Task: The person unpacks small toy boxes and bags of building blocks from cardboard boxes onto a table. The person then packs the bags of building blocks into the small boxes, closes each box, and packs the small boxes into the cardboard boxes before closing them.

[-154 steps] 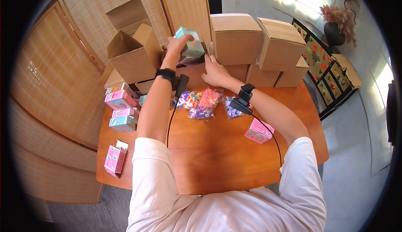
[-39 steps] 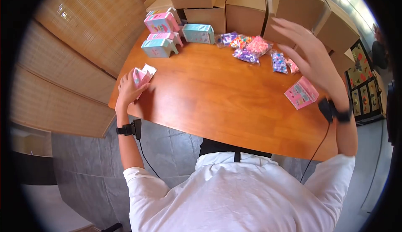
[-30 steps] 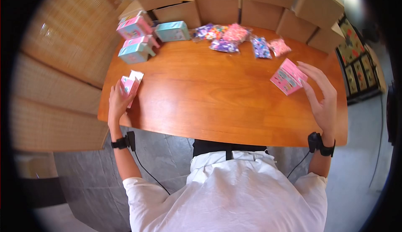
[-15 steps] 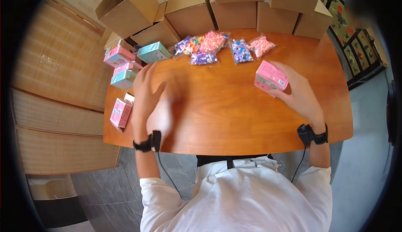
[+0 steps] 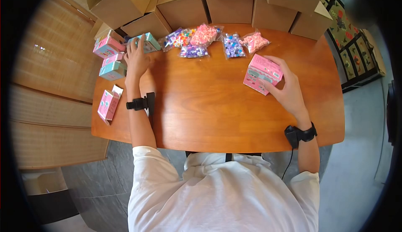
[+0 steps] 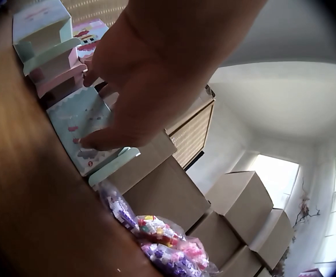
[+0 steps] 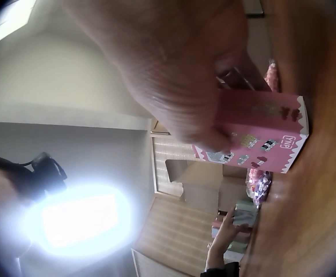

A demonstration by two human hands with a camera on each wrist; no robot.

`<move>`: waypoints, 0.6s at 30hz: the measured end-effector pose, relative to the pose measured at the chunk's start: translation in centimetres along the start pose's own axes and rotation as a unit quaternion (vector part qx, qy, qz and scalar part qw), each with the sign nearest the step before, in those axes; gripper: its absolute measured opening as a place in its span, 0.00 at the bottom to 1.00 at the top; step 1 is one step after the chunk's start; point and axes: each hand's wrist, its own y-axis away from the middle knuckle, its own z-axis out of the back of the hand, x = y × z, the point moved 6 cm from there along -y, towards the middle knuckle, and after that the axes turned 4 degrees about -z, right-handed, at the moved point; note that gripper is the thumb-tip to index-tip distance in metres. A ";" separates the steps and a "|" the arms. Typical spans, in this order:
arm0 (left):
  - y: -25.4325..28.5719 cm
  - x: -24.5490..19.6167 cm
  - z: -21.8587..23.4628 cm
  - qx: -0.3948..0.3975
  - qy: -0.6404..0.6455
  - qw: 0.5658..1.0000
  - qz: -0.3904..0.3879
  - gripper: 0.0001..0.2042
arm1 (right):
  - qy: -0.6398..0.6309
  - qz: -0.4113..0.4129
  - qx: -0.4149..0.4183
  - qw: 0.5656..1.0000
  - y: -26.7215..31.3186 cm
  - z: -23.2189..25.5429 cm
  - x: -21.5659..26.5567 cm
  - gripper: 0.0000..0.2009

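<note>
My right hand (image 5: 289,91) grips a pink printed carton (image 5: 260,76), with its thumb on the front face and its fingers around the far side. In the right wrist view the carton (image 7: 266,135) is close by the tabletop. My left hand (image 5: 137,62) is over a light-blue carton (image 5: 150,42) at the back left, fingers spread. In the left wrist view its thumb overlaps the front of the light-blue carton (image 6: 78,130), and its fingertips are by the top edge and a pink carton behind. Part of that carton is hidden by the hand.
Several small cartons (image 5: 112,70) are stacked at the table's left side, and an opened pink carton (image 5: 108,104) lies nearer. Clear bags of coloured beads (image 5: 204,35) lie at the back middle. Brown cardboard boxes (image 5: 228,10) line the back edge.
The left hand has let go of the opened pink carton and moved up the table to the light-blue carton. The right hand came down and took hold of the pink carton.
</note>
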 end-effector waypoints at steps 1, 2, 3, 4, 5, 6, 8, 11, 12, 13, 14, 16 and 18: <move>-0.1 -0.1 0.2 0.003 -0.030 1.000 -0.008 0.38 | 0.005 0.002 -0.005 1.000 0.1 0.0 -0.1 0.28; -0.3 -0.1 0.4 0.004 -0.027 1.000 -0.008 0.38 | 0.009 0.004 -0.010 1.000 0.0 0.0 -0.3 0.28; -0.7 0.2 0.5 0.014 -0.056 0.998 -0.007 0.40 | 0.012 0.002 -0.009 1.000 -0.1 0.0 -0.6 0.28; -0.9 0.4 0.6 0.027 -0.085 0.996 -0.006 0.41 | -0.011 0.000 -0.006 1.000 -0.1 -0.1 -0.9 0.28; -1.4 0.4 0.9 0.000 -0.093 0.996 -0.014 0.37 | -0.034 -0.001 -0.004 0.999 -0.1 -0.2 -1.2 0.28; -1.7 0.5 0.8 0.002 -0.090 0.996 -0.016 0.37 | -0.032 -0.006 -0.005 0.999 -0.2 -0.3 -1.5 0.28; -2.3 0.3 1.4 0.001 -0.078 0.997 0.005 0.31 | -0.068 -0.020 -0.012 0.997 -0.2 -0.2 -1.9 0.28; -1.6 -1.2 2.9 -0.020 -0.062 0.998 -0.021 0.26 | -0.114 -0.041 -0.029 0.992 -0.4 0.1 -2.5 0.28; -1.5 -1.8 3.5 -0.029 -0.050 0.997 -0.041 0.26 | -0.142 -0.047 -0.047 0.988 -0.5 0.5 -3.1 0.27; -1.5 -1.8 3.9 -0.033 -0.044 0.998 -0.042 0.26 | -0.136 -0.045 -0.051 0.988 -0.8 0.9 -3.4 0.27; -1.4 -1.7 4.3 -0.048 0.007 0.998 -0.037 0.25 | -0.133 -0.035 -0.089 0.986 -0.9 1.7 -3.7 0.26; -0.9 -1.9 4.9 -0.061 0.063 0.996 -0.030 0.24 | -0.125 -0.026 -0.128 0.984 -1.0 2.9 -4.6 0.26; 0.0 -2.1 6.1 -0.115 0.274 0.955 0.003 0.20 | -0.067 -0.003 -0.190 0.980 -0.9 4.2 -5.1 0.25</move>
